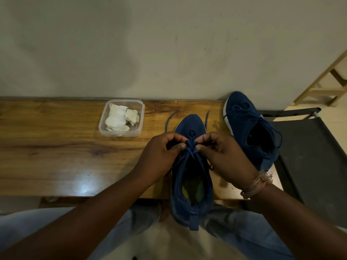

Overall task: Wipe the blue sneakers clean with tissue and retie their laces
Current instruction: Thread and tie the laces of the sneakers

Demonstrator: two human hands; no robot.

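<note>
A blue sneaker [191, 186] lies on the wooden table [56, 151] with its toe pointing away from me and its heel over the near edge. My left hand [159, 158] and my right hand [225, 158] meet above its tongue, each pinching the blue laces [190, 145] where they cross. Two loose lace ends trail past the toe. A second blue sneaker [249, 128] with a white sole lies at the table's right end, its laces tied in a loose bow.
A clear plastic container [102, 126] with crumpled white tissues [120, 120] stands at the back of the table, left of the shoes. A dark chair [315, 151] stands right of the table. A plain wall rises behind, with wooden furniture [326, 85] at far right.
</note>
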